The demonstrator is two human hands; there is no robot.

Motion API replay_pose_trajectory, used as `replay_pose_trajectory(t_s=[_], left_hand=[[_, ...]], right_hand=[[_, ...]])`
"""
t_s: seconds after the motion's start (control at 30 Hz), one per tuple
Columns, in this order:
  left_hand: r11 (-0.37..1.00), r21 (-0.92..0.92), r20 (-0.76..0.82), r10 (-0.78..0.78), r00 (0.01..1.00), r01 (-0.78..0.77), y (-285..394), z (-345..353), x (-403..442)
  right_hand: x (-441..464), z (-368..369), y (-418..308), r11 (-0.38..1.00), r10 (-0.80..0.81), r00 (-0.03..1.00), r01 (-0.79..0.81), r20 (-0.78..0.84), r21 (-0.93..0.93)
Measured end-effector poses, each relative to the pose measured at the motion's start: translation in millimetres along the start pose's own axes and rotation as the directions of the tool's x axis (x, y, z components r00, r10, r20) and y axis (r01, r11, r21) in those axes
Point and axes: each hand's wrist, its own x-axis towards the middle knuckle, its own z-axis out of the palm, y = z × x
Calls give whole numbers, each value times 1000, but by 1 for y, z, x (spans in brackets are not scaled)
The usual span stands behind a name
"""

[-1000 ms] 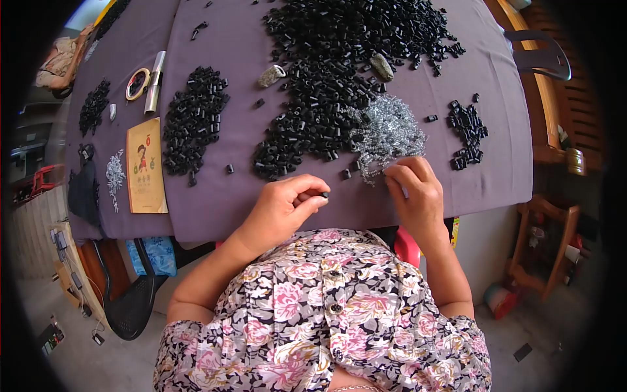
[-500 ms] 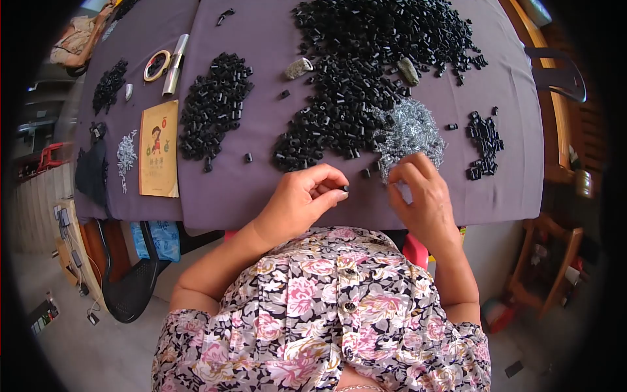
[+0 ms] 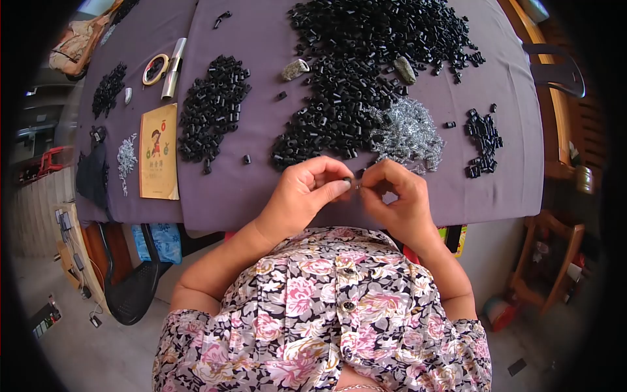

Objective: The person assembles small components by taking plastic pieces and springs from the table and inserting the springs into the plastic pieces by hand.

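Over the near edge of the cloth, my left hand (image 3: pixel 302 195) pinches a small black plastic cylinder (image 3: pixel 348 180) between thumb and forefinger, mostly covered by the fingertips. Facing it, almost touching, my right hand (image 3: pixel 400 201) has thumb and forefinger closed on a tiny silvery metal piece (image 3: pixel 358 187), too small to make out its exact kind. Just beyond my right hand lies a heap of small silvery metal pieces (image 3: pixel 408 134). Against that heap spreads a large pile of black plastic cylinders (image 3: pixel 333 108).
Smaller piles of black pieces lie left (image 3: pixel 214 108) and right (image 3: pixel 483 145). A yellow booklet (image 3: pixel 159 153), a tape roll (image 3: pixel 155 70), a silvery tube (image 3: pixel 174 68) and two stones (image 3: pixel 295 70) rest on the purple cloth (image 3: pixel 245 196). A black chair (image 3: pixel 137 294) stands left below.
My right hand has moved left from the silvery heap to my left hand, bringing a tiny silvery piece. My left hand stays nearly in place, still pinching the black cylinder.
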Motion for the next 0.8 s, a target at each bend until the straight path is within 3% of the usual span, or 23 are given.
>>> replay_pose_trajectory(t_s=[0.1, 0.2, 0.4, 0.5, 0.63, 0.8], left_hand=[[972, 136, -42, 200, 979, -193, -3, -1, 2], [998, -67, 33, -7, 999, 10, 7, -1, -3], [987, -138, 3, -79, 997, 79, 2, 3, -3], [956, -278, 11, -95, 995, 94, -6, -1, -2], [971, -185, 35, -145, 989, 149, 1, 1, -5], [983, -39, 118, -176, 977, 182, -2, -3, -8]], right_hand=[[-1, 1, -2, 997, 15, 1000, -14, -21, 72], [-3, 3, 0, 995, 5, 1000, -2, -27, 104], [-3, 2, -3, 996, 1, 1000, 0, -15, 86], [-3, 2, -3, 997, -5, 1000, 5, -4, 76], [-2, 2, -4, 999, -23, 1000, 23, -15, 31], [2, -4, -14, 991, -65, 991, 78, 117, -109]])
